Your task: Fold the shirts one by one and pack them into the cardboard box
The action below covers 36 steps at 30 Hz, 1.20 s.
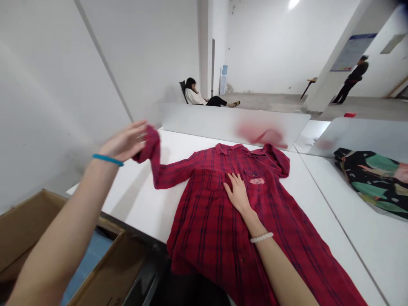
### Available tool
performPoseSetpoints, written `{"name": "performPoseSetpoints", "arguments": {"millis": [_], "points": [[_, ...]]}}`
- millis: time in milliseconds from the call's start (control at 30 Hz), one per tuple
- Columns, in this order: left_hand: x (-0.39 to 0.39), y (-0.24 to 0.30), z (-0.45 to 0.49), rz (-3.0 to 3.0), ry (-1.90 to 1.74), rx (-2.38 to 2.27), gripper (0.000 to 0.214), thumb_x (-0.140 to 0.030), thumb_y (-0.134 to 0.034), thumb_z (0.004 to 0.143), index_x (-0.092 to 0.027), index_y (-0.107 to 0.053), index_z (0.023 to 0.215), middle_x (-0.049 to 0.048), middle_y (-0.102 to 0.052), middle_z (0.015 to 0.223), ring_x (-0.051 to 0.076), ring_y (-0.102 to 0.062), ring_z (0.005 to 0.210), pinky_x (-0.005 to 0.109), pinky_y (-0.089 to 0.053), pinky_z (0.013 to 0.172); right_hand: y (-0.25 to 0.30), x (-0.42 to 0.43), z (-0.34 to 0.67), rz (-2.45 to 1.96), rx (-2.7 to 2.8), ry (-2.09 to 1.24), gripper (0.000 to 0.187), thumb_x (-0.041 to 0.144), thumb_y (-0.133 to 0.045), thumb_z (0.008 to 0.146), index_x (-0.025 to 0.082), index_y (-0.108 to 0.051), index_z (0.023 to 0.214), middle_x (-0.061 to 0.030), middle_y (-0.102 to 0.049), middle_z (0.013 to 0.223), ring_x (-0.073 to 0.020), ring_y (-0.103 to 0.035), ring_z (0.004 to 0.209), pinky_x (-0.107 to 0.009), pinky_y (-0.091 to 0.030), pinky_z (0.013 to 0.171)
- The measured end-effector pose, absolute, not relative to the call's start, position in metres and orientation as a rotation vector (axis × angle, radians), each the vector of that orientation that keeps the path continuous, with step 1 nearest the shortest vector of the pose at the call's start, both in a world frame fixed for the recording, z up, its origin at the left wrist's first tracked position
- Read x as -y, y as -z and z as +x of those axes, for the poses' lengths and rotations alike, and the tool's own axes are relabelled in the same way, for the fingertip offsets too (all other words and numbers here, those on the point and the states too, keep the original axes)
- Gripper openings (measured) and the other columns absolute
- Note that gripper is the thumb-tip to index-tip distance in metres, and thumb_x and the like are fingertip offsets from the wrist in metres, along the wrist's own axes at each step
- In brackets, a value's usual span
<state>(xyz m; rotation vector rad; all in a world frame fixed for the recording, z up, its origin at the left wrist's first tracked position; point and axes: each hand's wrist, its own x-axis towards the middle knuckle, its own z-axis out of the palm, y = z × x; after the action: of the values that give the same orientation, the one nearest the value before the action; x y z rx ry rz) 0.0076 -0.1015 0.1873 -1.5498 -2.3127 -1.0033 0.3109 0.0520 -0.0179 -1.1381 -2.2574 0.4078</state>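
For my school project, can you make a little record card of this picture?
Main thing: red plaid shirt
Left hand: blurred, at the raised sleeve
Right hand: flat on the shirt
Under shirt: white table
Nearby: cardboard box, patterned cloth
Farther away: seated person, standing person

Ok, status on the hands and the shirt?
Left hand at raised sleeve. Right hand flat on red plaid shirt. Cardboard box under left forearm.
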Motion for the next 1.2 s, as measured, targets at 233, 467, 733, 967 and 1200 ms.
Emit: {"name": "performPoseSetpoints", "arguments": {"millis": [233,467,733,967,1200], "points": [[0.049,-0.161,0.177,-2.738,1.172,1.688,0.053,-0.038,-0.046,0.089,-0.019,-0.039,0.138,0.0085,-0.028,0.152,0.023,-0.028,0.138,0.043,-0.024,0.114,0.003,-0.066,0.326,-1.075,1.761,-1.003,0.057,0.047,-0.025,0.094,0.009,-0.053,0.127,-0.0143,-0.062,0.121,-0.0205,-0.057,0.113,-0.034,-0.042,0.099],[0.076,-0.039,0.200,-2.780,1.198,2.057,0.050,-0.030,-0.048,0.087,-0.020,-0.043,0.135,0.0094,-0.035,0.148,0.021,-0.034,0.135,0.040,-0.029,0.113,-0.008,-0.062,0.326,-1.104,2.041,-0.938,0.057,0.052,-0.026,0.094,0.012,-0.064,0.111,-0.0111,-0.069,0.099,-0.0205,-0.063,0.098,-0.032,-0.046,0.091],[0.113,-0.023,0.168,-2.700,1.186,2.160,0.034,-0.033,-0.040,0.091,-0.022,-0.061,0.115,0.0076,-0.058,0.128,0.020,-0.049,0.124,0.039,-0.037,0.108,-0.039,-0.047,0.341,-1.201,2.651,-0.309,0.022,0.031,-0.060,0.084,0.014,-0.062,0.098,-0.0107,-0.062,0.099,-0.0215,-0.061,0.093,-0.031,-0.046,0.081],[0.037,-0.020,0.148,-2.448,0.966,2.201,0.055,-0.035,-0.037,0.090,-0.009,-0.040,0.138,0.0157,-0.037,0.146,0.023,-0.034,0.135,0.038,-0.030,0.111,-0.153,-0.064,0.314,-0.854,2.448,-0.573,0.020,0.020,-0.050,0.086,0.019,-0.062,0.102,-0.0037,-0.069,0.096,-0.0180,-0.064,0.089,-0.028,-0.047,0.079],[-0.006,-0.024,0.081,-2.025,1.044,2.337,0.047,-0.024,-0.028,0.091,-0.018,-0.048,0.133,0.0081,-0.059,0.128,0.022,-0.049,0.124,0.037,-0.030,0.110,-0.229,-0.092,0.337,-0.961,2.430,-0.551,0.030,0.034,-0.051,0.087,0.010,-0.068,0.094,-0.0050,-0.069,0.082,-0.0123,-0.060,0.071,-0.023,-0.045,0.067]]}}
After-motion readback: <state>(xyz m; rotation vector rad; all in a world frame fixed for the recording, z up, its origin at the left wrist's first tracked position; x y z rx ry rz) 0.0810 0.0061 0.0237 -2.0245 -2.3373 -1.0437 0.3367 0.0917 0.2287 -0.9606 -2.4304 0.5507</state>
